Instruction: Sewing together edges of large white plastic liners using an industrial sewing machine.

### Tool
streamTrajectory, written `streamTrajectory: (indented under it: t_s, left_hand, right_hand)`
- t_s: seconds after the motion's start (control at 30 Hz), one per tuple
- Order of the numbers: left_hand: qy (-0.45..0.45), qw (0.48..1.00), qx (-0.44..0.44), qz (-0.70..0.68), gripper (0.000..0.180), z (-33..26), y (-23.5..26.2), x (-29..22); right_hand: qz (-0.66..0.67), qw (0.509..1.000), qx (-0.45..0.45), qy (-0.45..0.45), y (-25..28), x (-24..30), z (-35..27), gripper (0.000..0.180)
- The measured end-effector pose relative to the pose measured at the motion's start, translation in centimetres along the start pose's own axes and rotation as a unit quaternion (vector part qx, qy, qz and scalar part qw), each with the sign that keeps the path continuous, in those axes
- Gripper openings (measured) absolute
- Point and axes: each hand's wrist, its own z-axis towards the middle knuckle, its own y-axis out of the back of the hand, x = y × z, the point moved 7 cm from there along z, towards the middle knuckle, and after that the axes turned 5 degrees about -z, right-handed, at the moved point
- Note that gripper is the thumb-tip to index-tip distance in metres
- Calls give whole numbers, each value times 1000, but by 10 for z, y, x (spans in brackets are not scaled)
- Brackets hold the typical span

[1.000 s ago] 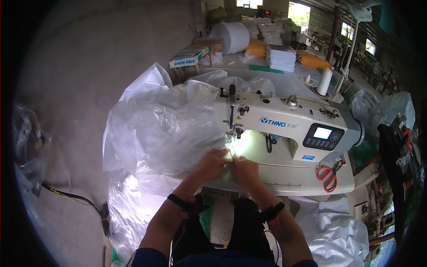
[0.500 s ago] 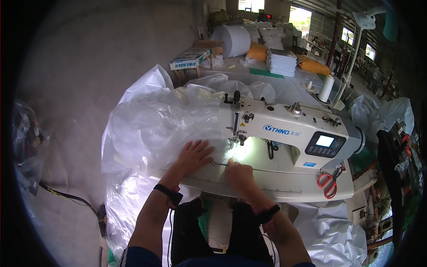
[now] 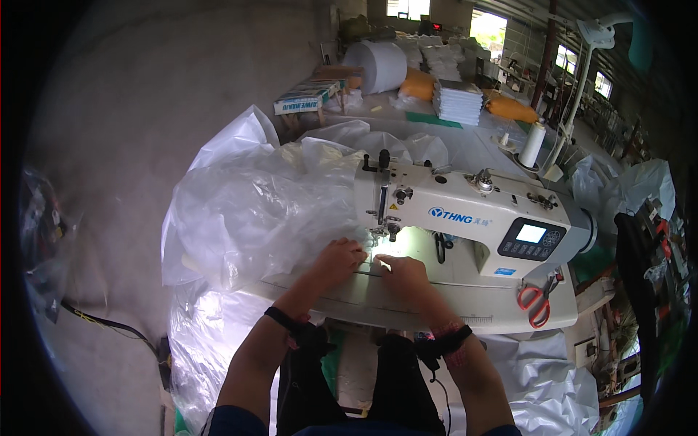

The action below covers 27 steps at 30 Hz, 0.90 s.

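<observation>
A white sewing machine (image 3: 447, 211) stands in front of me, with its lamp lighting the area under the needle. Translucent plastic sheeting (image 3: 254, 207) is bunched over the machine's left side, and its edge lies by the presser foot (image 3: 376, 236). My left hand (image 3: 339, 263) rests at the near edge of this sheeting, fingers bent together on it just left of the needle. Right of it, my right hand (image 3: 404, 276) is closed, with the index finger and thumb at the front of the lit area. Whatever those fingertips hold is too small to make out.
Red-handled scissors (image 3: 535, 305) lie at the right end of the machine bed. A white thread cone (image 3: 533, 145) stands behind the machine. More plastic sheeting (image 3: 538, 381) hangs below on the right. Further back are a large white roll (image 3: 378, 67) and a white stack (image 3: 458, 102).
My left hand has slid right toward the needle, its fingers going from spread flat to bent. My right hand has shifted slightly right and stays beside the needle area.
</observation>
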Motion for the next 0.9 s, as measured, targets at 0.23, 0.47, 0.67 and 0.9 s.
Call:
streamTrajectory:
  t_s: [0.23, 0.47, 0.67, 0.9]
  left_hand:
    - [-8, 999, -21, -25, 20, 1, 0, 3]
    - [26, 997, -50, -51, 20, 8, -7, 12]
    - [237, 952, 24, -191, 27, 21, -36, 56]
    - [289, 950, 118, 3, 19, 33, -23, 32]
  right_hand:
    - [30, 984, -125, 126, -3, 0, 8, 18]
    - [21, 998, -27, -58, -18, -20, 34, 21]
    - [114, 979, 126, -109, -32, -39, 50, 26]
    - [73, 979, 78, -176, -47, -48, 61, 29]
